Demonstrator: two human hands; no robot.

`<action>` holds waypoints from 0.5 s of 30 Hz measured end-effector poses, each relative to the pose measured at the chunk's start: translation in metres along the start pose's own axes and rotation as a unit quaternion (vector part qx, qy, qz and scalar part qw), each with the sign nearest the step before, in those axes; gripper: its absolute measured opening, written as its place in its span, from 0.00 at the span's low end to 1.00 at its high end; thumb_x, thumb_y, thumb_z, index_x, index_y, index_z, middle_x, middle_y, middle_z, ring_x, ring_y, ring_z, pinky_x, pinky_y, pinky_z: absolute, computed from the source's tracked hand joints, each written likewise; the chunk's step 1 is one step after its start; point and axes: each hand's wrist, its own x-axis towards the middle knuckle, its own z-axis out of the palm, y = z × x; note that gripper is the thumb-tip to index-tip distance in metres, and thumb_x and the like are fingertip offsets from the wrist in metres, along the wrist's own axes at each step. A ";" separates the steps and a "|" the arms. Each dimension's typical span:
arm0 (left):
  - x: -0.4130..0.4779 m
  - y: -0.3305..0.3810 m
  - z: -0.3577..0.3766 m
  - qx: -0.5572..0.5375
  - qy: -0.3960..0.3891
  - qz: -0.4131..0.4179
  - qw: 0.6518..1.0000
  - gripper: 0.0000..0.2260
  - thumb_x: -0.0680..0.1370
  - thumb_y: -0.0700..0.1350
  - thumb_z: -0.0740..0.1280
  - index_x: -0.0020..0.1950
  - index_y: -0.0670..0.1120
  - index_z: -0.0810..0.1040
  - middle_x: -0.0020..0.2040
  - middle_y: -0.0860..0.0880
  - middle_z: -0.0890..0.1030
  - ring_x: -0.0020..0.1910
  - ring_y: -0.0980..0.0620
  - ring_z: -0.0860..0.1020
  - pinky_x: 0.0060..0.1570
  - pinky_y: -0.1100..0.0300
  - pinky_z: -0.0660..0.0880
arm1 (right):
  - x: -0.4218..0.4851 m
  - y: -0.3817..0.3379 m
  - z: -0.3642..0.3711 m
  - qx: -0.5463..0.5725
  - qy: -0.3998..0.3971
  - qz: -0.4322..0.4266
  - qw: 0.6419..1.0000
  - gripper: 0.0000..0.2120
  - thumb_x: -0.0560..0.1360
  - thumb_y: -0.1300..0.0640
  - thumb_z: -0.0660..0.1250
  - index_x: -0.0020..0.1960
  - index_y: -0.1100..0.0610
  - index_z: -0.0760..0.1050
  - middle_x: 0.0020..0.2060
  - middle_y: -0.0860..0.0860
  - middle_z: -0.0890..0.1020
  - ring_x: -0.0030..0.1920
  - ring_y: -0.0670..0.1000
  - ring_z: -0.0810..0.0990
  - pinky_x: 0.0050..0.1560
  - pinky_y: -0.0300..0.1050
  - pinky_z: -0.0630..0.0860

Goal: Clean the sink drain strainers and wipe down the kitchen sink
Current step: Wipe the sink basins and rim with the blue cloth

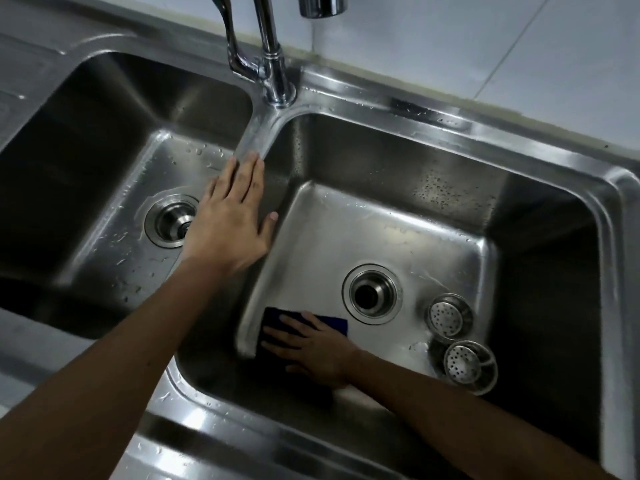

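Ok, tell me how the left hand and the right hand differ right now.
The left hand rests up on the divider between the basins; the right hand is down on the floor of the right basin. The left hand touches only steel; the right hand presses a dark blue cloth. Both lie flat with fingers straight, gripping nothing.

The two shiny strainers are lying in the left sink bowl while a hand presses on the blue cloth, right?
Not quite. The head view shows both strainers lying in the right bowl, not the left one. The right hand does press on the blue cloth.
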 end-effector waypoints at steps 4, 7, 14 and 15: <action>0.001 0.001 0.002 -0.006 0.005 0.006 1.000 0.32 0.80 0.55 0.53 0.78 0.43 0.43 0.78 0.46 0.44 0.77 0.46 0.43 0.75 0.50 0.47 | 0.050 0.021 -0.031 0.022 0.108 0.178 0.978 0.29 0.80 0.44 0.46 0.78 0.51 0.51 0.78 0.50 0.54 0.77 0.58 0.50 0.73 0.61 0.51; 0.002 -0.001 0.005 -0.013 0.012 0.002 1.000 0.32 0.80 0.55 0.54 0.78 0.43 0.44 0.78 0.47 0.45 0.77 0.47 0.44 0.74 0.49 0.47 | 0.060 0.068 -0.060 0.046 0.168 0.281 0.944 0.28 0.81 0.46 0.50 0.79 0.53 0.49 0.78 0.51 0.52 0.78 0.57 0.47 0.74 0.60 0.50; 0.002 -0.001 0.005 -0.022 0.020 0.004 1.000 0.31 0.80 0.55 0.54 0.78 0.43 0.47 0.78 0.46 0.48 0.77 0.47 0.45 0.74 0.48 0.49 | -0.016 0.168 -0.086 0.029 0.118 0.282 0.952 0.26 0.83 0.45 0.45 0.79 0.48 0.43 0.78 0.46 0.45 0.78 0.51 0.42 0.76 0.55 0.43; 0.002 -0.002 0.006 -0.023 0.020 0.004 1.000 0.31 0.80 0.55 0.53 0.78 0.43 0.47 0.78 0.46 0.49 0.77 0.47 0.45 0.74 0.48 0.50 | -0.036 0.175 -0.084 0.041 0.109 0.271 0.956 0.26 0.83 0.46 0.46 0.78 0.46 0.44 0.78 0.45 0.46 0.78 0.49 0.42 0.75 0.53 0.42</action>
